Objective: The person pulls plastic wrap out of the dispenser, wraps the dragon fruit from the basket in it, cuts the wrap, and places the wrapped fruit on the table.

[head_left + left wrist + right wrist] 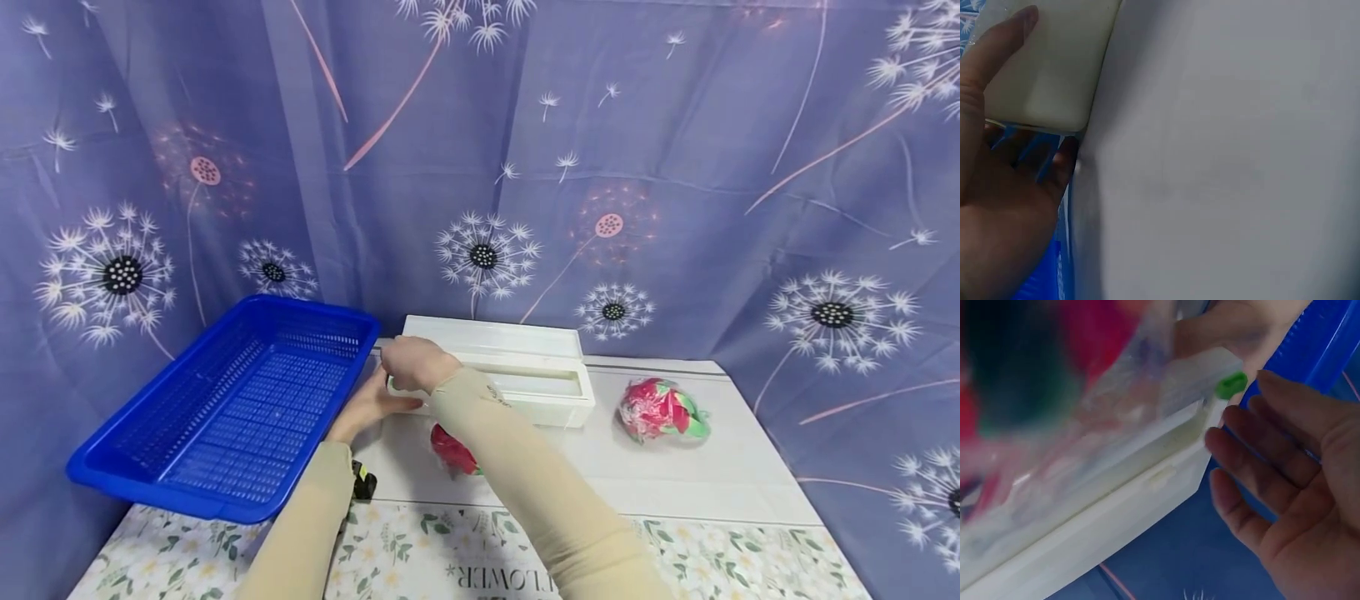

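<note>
A white cling film dispenser [551, 408] lies on the table with its long lid [491, 335] raised at the back. My left hand [367, 408] holds its left end; in the left wrist view the thumb lies on the end face, with fingers below. My right hand [1291, 469] is at the same end, fingers loosely bent, tips by the box edge and next to a green slider [1231, 385]. Whether they touch the slider is unclear. A red dragon fruit [452, 450] in film lies in front of the box, partly hidden by my right sleeve.
A big blue plastic basket [262, 408] stands on the left, close to my left arm. Another film-wrapped dragon fruit [660, 411] lies right of the dispenser. A small black item [363, 483] sits by my left wrist. Behind the table hangs a blue dandelion curtain [660, 150].
</note>
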Demonstrator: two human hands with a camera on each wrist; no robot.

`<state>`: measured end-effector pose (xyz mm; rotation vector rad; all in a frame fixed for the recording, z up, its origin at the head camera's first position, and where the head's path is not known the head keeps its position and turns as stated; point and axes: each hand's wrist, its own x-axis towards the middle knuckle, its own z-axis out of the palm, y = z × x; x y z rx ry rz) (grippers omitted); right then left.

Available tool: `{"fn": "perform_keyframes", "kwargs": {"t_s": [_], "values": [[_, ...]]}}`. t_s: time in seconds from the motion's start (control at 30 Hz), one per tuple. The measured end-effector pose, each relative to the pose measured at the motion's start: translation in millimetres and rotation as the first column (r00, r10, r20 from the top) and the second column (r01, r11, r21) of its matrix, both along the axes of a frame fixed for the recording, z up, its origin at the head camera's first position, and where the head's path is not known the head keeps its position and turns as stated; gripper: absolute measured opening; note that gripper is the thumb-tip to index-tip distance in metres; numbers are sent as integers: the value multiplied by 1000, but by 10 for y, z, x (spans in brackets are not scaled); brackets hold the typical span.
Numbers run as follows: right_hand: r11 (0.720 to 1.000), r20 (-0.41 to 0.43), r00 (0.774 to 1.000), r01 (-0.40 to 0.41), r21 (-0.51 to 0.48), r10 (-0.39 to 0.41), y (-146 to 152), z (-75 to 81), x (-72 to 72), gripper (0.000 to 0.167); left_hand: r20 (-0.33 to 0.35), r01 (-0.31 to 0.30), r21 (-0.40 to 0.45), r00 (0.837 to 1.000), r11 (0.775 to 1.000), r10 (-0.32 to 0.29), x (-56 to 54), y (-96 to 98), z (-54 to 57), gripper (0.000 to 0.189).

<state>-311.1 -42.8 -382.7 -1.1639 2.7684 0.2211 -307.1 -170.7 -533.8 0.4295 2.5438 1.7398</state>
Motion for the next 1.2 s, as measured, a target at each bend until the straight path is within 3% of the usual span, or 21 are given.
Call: {"fn": "perform_keyframes", "kwargs": {"t_s": [0.2, 0.43, 0.6, 0.63, 0.83, 0.87, 0.9, 1.07, 1.2], "values": [[999, 12, 999, 36, 16, -37, -61, -53, -32, 15, -20, -13, -24, 1000, 1000, 13, -32, 9, -7, 116], [999, 13, 999, 46, 25, -46, -30, -143, -55, 18, 53, -24, 4, 998, 1000, 24, 4, 11, 5, 115], [997, -19, 998, 62, 44, -62, -10, -174, -42, 20, 48, -33, 5, 998, 999, 33, 2, 5, -9, 114], [997, -27, 998, 63, 40, -62, -21, -280, -127, 21, 43, -33, 7, 999, 999, 33, -3, 3, -16, 114], [998, -9, 998, 64, 17, -64, 33, -293, -144, 20, 52, -40, 18, 998, 999, 39, -27, -5, -36, 114], [998, -5, 998, 66, 21, -66, 63, -187, -62, 19, 54, -38, 30, 998, 999, 36, -31, -7, -37, 113], [997, 1, 998, 70, 14, -70, 82, -185, -62, 18, 52, -36, 41, 998, 999, 34, -39, -10, -39, 113], [999, -2, 999, 49, 3, -49, 153, -174, -74, 16, 3, -25, 64, 1000, 998, 25, -74, -33, -48, 108], [997, 3, 997, 72, 16, -72, 220, -192, -104, 14, -4, -22, 35, 1000, 999, 22, -78, -48, -47, 105]]}}
